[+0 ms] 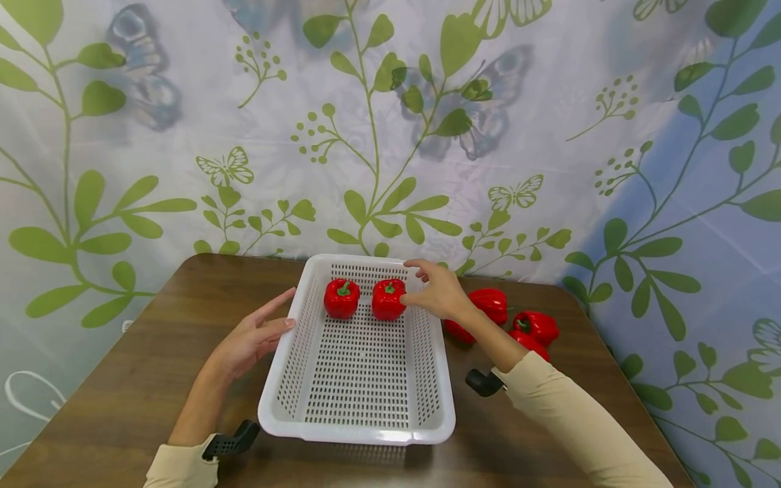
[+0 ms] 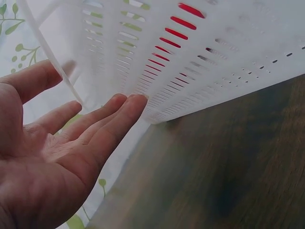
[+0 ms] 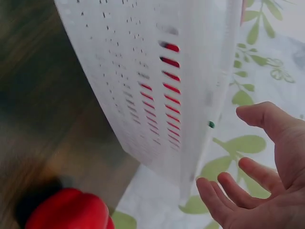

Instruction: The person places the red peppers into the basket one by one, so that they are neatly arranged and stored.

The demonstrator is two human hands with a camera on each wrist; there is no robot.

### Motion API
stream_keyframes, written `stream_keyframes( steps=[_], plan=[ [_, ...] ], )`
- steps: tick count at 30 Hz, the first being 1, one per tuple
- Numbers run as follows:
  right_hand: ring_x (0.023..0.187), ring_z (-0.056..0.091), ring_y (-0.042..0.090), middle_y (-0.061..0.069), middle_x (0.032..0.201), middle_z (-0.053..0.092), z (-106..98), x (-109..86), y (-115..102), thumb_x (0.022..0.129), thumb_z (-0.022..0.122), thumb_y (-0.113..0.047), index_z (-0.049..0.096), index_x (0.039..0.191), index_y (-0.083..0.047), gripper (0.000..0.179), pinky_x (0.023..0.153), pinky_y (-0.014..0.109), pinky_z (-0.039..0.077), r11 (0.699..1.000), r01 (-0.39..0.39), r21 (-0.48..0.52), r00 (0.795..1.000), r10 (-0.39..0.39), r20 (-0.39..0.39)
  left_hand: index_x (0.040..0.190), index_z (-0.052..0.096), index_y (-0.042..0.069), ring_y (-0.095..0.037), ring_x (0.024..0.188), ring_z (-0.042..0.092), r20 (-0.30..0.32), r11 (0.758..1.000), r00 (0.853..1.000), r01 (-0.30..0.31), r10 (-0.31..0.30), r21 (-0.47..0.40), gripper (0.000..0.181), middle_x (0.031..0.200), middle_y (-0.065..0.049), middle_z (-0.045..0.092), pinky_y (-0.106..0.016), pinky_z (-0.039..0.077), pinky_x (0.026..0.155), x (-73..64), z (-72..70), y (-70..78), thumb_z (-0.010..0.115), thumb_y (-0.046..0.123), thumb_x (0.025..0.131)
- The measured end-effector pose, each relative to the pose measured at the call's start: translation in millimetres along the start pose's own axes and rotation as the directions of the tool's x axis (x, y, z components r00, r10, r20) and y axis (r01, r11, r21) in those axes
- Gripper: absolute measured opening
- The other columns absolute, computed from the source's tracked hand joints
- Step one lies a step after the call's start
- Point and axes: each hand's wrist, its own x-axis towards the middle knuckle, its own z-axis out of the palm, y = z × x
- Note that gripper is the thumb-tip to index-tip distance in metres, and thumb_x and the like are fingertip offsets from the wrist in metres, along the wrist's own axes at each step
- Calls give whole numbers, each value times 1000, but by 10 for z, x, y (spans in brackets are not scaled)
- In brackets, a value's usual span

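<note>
A white perforated plastic basket point(image 1: 356, 432) stands on the table with two red bell peppers, a left one point(image 1: 342, 298) and a right one point(image 1: 388, 299), side by side near its far end. My left hand point(image 1: 253, 339) is at the basket's left side; in the left wrist view its extended fingers point(image 2: 112, 129) reach the slotted outer wall point(image 2: 190, 62). Above the right rim is my right hand point(image 1: 436, 288), its thumb overlapping the right pepper in the head view. The right wrist view shows that hand point(image 3: 271, 176) holding nothing, fingers spread and loosely bent.
Several more red bell peppers lie on the brown wooden table point(image 1: 183, 325) to the basket's right, among them one pepper point(image 1: 488, 303) partly behind my right forearm and another pepper point(image 1: 537, 327) farther right. A leaf-patterned curtain point(image 1: 274, 135) hangs behind the table.
</note>
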Motion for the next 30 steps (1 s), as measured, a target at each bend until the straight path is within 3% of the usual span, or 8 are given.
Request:
stream_keyframes(
  steps=[9, 17, 25, 30],
  plan=[
    [117, 64, 36, 20, 129, 65, -270, -263, 110, 83, 81, -31, 55, 144, -16, 67, 91, 53, 57, 998, 32, -45, 998, -34, -54, 164, 19, 22, -39, 119, 67, 11, 997, 1000, -12, 11, 74, 69, 148, -31, 48, -50, 59, 91, -22, 14, 35, 54, 19, 105],
    [123, 61, 38, 18, 134, 63, -559, -501, 367, 85, 79, -40, 51, 148, -20, 72, 96, 58, 53, 995, -79, -58, 996, 77, -41, 163, 21, 20, -42, 116, 68, -5, 993, 1000, -13, 14, 120, 70, 146, -33, 49, -50, 60, 89, -30, 44, 70, 57, 20, 103],
    [128, 54, 43, 25, 141, 56, -784, -754, 672, 86, 76, -50, 44, 152, -16, 81, 97, 63, 50, 977, -189, -103, 981, 192, 25, 164, 20, 19, -41, 117, 67, -15, 988, 1000, -9, 12, 153, 70, 147, -32, 49, -48, 60, 92, -41, 60, 98, 57, 22, 104],
    [128, 54, 45, 27, 141, 55, -873, -853, 809, 84, 78, -53, 42, 153, -13, 88, 96, 63, 50, 967, -216, -138, 971, 228, 76, 164, 20, 19, -40, 119, 67, -11, 986, 1000, -4, 6, 169, 70, 149, -31, 48, -49, 59, 93, -37, 66, 96, 57, 23, 104]
  ],
)
